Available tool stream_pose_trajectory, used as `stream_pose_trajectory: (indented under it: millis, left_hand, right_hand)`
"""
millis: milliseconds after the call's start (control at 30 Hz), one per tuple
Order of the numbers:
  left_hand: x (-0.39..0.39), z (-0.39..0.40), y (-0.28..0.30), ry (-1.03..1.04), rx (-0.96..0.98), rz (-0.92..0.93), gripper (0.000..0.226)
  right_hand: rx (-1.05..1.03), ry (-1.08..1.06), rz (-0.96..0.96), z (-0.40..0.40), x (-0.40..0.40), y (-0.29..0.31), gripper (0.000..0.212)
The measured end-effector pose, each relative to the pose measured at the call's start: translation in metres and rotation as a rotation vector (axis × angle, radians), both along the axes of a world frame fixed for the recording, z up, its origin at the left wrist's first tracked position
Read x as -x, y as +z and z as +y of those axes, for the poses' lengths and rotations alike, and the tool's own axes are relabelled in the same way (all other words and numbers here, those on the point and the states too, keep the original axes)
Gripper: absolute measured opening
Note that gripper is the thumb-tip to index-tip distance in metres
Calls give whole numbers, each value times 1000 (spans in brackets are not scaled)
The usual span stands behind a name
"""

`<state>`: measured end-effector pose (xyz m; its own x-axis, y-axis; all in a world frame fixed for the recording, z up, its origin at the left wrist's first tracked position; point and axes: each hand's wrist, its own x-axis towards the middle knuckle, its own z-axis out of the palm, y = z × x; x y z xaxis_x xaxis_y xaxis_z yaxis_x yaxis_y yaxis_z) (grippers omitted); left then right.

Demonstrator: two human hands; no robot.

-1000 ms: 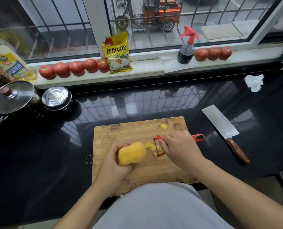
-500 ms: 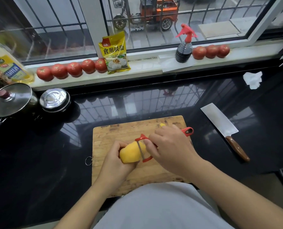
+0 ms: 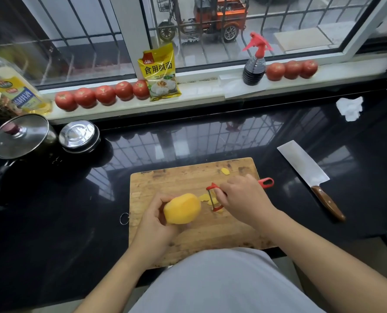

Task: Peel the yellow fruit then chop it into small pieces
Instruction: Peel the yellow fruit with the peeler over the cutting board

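Fruit (image 3: pixel 182 208) is sitting gripped in left hand (image 3: pixel 155 224) above cutting board (image 3: pixel 165 184), right hand (image 3: pixel 244 198) clutching peeler (image 3: pixel 214 197) just beside it; slick flesh is risking slipping, blade nicking fingers.

worn wooden cutting board (image 3: pixel 179 181), glossy black stone counter (image 3: pixel 52 222), shiny steel cleaver (image 3: pixel 303 163) with wood handle, red plastic peeler (image 3: pixel 215 196)

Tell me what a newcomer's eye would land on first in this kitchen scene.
The yellow fruit, held by the left hand over the wooden cutting board, stands out most, with the right hand gripping a red peeler just beside it. Next come the cleaver on the black counter at right and the tomatoes lining the windowsill.
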<state>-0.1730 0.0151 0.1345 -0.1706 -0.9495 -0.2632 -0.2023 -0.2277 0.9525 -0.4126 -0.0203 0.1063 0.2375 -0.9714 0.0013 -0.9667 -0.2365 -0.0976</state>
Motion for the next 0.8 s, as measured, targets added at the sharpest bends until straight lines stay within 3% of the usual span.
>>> stream_pose_trajectory:
  millis: [267,533,633,800]
  left_hand:
    - [4,-3,4,67,-68,51,63]
    - [10,1,1,-31,118,-196,61]
    - [12,1,-2,-54,257,-309,70]
    - [16,3,4,-47,320,-338,69]
  right_hand:
    - [-40,-195,27,4,15,-10,53]
    - [94,-67,-182,11,4,25,51]
    - [148,-26,-160,19,-12,43,50]
    - [226,52,-85,31,-44,56,45]
